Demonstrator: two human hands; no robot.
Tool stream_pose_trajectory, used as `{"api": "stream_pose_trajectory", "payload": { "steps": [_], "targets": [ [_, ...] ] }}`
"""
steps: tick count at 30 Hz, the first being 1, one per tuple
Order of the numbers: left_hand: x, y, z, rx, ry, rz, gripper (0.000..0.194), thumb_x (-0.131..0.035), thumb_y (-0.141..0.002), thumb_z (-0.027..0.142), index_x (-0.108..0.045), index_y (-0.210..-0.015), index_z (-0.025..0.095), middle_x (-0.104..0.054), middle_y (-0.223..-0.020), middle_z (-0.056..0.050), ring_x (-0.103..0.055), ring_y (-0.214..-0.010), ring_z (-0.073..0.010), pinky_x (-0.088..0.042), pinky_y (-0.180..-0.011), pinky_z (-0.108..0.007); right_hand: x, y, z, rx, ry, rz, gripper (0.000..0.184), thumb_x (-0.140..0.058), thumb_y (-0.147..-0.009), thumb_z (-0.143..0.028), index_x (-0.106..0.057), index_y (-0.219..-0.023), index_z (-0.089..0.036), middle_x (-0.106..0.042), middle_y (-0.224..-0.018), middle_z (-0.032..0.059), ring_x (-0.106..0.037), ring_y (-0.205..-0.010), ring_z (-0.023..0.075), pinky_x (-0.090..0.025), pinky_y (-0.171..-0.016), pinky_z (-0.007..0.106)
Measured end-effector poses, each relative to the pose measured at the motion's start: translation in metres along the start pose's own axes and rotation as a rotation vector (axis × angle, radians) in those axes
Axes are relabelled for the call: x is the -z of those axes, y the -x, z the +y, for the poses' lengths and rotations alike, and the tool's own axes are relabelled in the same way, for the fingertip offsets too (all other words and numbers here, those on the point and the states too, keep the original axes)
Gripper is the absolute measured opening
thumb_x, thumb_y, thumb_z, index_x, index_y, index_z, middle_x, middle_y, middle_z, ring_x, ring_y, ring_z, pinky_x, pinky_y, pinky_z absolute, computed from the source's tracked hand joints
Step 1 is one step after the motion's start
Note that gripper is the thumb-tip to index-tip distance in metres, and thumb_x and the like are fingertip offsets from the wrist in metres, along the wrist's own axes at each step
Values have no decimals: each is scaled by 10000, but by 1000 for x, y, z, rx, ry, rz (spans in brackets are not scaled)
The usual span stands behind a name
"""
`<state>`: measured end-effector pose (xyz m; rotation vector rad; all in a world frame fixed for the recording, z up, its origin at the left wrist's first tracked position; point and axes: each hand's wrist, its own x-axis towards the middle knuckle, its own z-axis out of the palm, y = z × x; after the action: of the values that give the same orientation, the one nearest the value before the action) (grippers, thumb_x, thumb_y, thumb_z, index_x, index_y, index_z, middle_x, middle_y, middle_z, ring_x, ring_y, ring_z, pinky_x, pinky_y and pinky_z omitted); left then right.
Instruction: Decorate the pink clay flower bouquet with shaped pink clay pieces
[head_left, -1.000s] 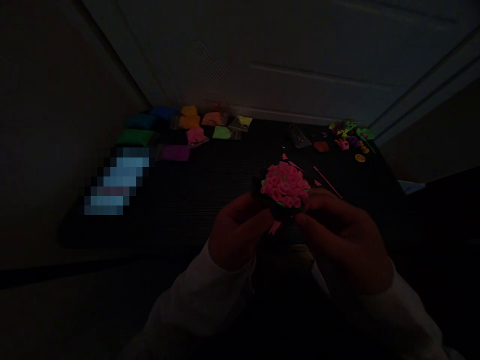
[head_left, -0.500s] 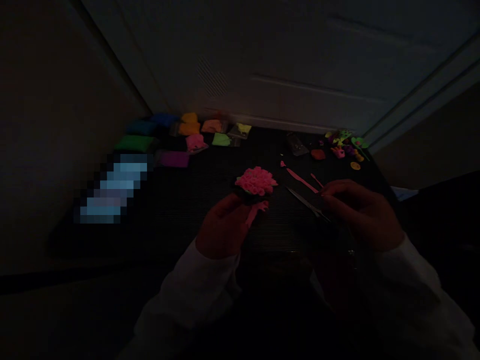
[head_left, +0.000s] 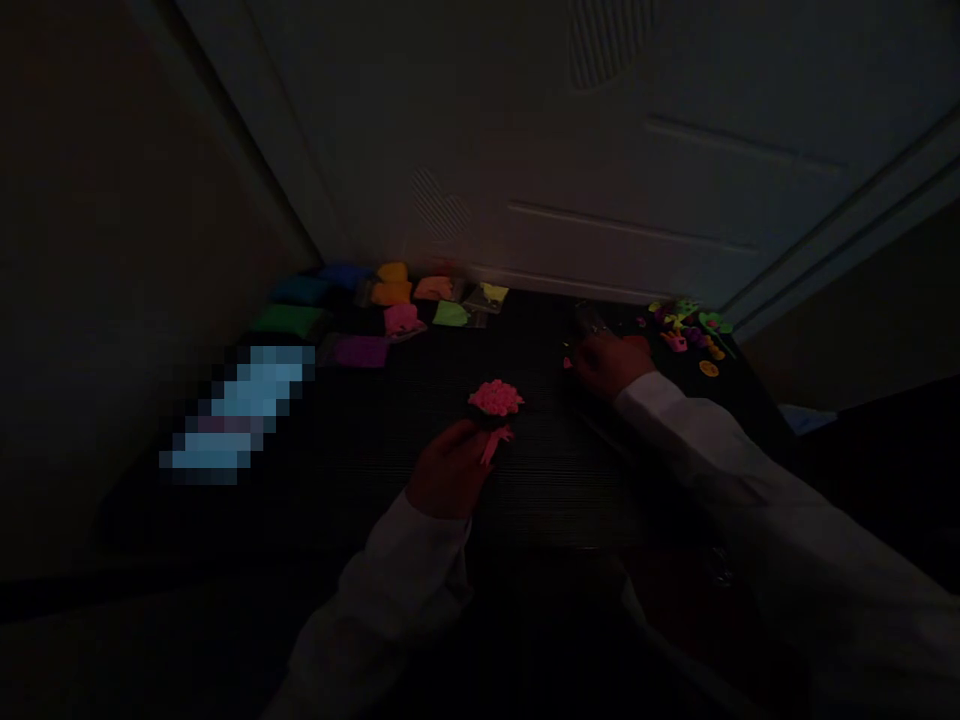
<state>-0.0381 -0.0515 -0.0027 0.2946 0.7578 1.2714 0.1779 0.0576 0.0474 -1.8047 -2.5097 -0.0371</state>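
The scene is very dark. My left hand (head_left: 448, 468) is closed round the stem of a pink clay flower bouquet (head_left: 496, 398) and holds it upright over a dark mat (head_left: 420, 400). My right hand (head_left: 611, 362) is stretched far forward on the mat, beside a small pink clay piece (head_left: 568, 363) and a clear packet (head_left: 592, 320). Its fingers are too dark to read.
Several coloured clay packs (head_left: 390, 300) lie in a cluster at the mat's far left. Small bright clay pieces (head_left: 686, 325) sit at the far right. A white door (head_left: 600, 180) stands behind the mat. A blurred pale patch (head_left: 240, 410) lies at the left.
My right hand let go of the bouquet, passed over the scissors and pink tools, and reached forward to the mat's far side. My left hand keeps the bouquet, now further away and lower.
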Motion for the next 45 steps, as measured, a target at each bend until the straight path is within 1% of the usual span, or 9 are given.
{"api": "stream_pose_trajectory", "payload": {
  "steps": [5,13,24,27,31,34,39,42,45],
  "targets": [
    [-10,2,5,9,30,30,204,-706,-511,129,-635,-696,177,-675,-708,-14,-611,-716,-159,-485,-737,-336,-9,-11,-7,17,124,-53,303,-359,-809,-317,-595,-862,-134,-604,-915,114,-583,-763,221,-395,-590,301],
    [-15,0,6,2,79,-10,118,-666,-558,119,-639,-648,191,-667,-680,-8,-607,-698,-157,-489,-716,-328,-4,-3,-14,88,202,-124,291,-355,-810,-278,-602,-878,-141,-611,-930,110,-572,-838,243,-386,-675,332],
    [-18,7,9,1,101,-86,157,-690,-552,141,-642,-700,170,-670,-716,-16,-612,-709,-145,-486,-730,-317,-15,-10,-1,90,112,-162,279,-360,-831,-277,-605,-914,-173,-638,-919,67,-592,-822,160,-412,-673,241],
    [-21,11,8,-20,96,-95,172,-703,-537,161,-643,-697,179,-668,-721,-12,-609,-719,-145,-487,-733,-313,-14,-5,-1,108,86,-129,266,-372,-832,-266,-610,-922,-191,-636,-942,66,-577,-878,178,-403,-725,270],
    [-30,18,9,-46,63,-75,146,-684,-553,150,-634,-675,211,-661,-728,-1,-602,-726,-153,-486,-727,-327,-6,-1,-2,84,78,-69,275,-400,-821,-311,-617,-878,-152,-627,-921,110,-569,-871,225,-395,-734,328],
    [-41,27,14,-60,51,-82,146,-694,-536,158,-636,-661,207,-660,-706,-2,-602,-701,-153,-489,-691,-313,13,11,-5,94,32,0,241,-423,-810,-297,-618,-874,-171,-619,-932,87,-565,-866,209,-394,-745,327],
    [-62,43,21,-48,34,-151,204,-694,-509,131,-650,-697,198,-670,-730,-11,-605,-730,-158,-469,-725,-290,66,83,-38,190,-339,455,127,-507,-765,-252,-582,-841,-185,-608,-847,47,-560,-844,182,-422,-746,321],
    [-72,49,18,-44,34,-151,176,-676,-537,143,-639,-697,207,-669,-733,-1,-608,-720,-157,-468,-703,-285,85,130,-72,180,-465,571,135,-583,-709,-211,-557,-841,-203,-584,-852,38,-555,-815,171,-442,-705,319],
    [-81,56,15,-30,6,-146,227,-697,-526,199,-621,-740,194,-663,-714,6,-615,-691,-159,-471,-634,-265,86,150,-99,172,-531,640,148,-621,-677,-224,-533,-795,-210,-583,-831,27,-556,-802,172,-458,-684,330]
  ]
}}
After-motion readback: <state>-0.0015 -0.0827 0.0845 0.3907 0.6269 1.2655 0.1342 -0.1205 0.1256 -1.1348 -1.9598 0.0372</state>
